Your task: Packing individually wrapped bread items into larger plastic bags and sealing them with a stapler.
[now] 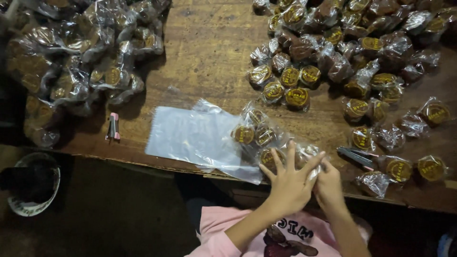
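You are spreading your left hand [289, 183] flat over a clear bag of wrapped sweets [266, 138] at the wooden table [209, 52] edge, while your right hand [327, 185] is pinching its end.

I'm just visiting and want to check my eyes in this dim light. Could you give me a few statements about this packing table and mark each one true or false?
1. Both hands are at a clear bag of wrapped sweets at the table's near edge. True: the left hand and right hand are together on the clear bag.
2. A flat stack of empty plastic bags lies left of the hands. True: the empty plastic bags lie flat on the table.
3. The small pink stapler is in the right hand. False: the pink stapler lies alone on the table, far to the left.
4. The loose wrapped sweets sit on a white tray. False: the loose wrapped sweets lie straight on the bare wood.
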